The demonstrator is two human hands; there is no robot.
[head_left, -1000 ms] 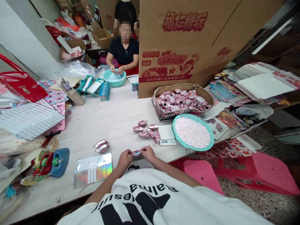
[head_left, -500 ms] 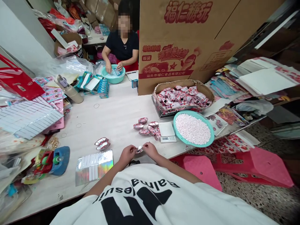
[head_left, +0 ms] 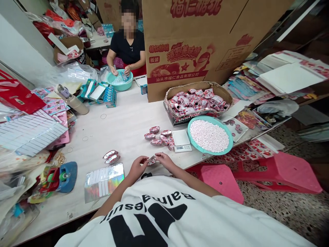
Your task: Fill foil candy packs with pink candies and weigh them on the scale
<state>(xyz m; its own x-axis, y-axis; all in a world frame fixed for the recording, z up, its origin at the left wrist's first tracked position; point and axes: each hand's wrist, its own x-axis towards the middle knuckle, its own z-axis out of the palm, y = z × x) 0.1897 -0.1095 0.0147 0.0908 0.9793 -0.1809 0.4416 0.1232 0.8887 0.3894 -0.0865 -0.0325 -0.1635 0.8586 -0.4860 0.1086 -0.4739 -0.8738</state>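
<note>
My left hand [head_left: 137, 167] and my right hand [head_left: 164, 160] meet at the near edge of the white table [head_left: 123, 127], both pinching a small oval candy case [head_left: 151, 160] with a shiny strip on it. Two finished shiny cases [head_left: 111, 156] lie just left of my hands. A holographic sticker sheet [head_left: 104, 181] lies below them. Several open pink cases [head_left: 159, 136] sit beyond my right hand, beside a small white scale [head_left: 181, 140]. A teal bowl of white candies [head_left: 209, 135] stands right of the scale.
A cardboard tray of red-and-white packets [head_left: 197, 102] sits behind the bowl, backed by a large printed carton [head_left: 195, 41]. A person in black works at a second teal bowl [head_left: 119, 79] across the table. A tape dispenser [head_left: 60, 176] lies left. Pink stools [head_left: 257, 171] stand right.
My hands stayed together on the small case, turning it and working a shiny strip onto it. The camera tilted slightly, so everything shifted a little in view.
</note>
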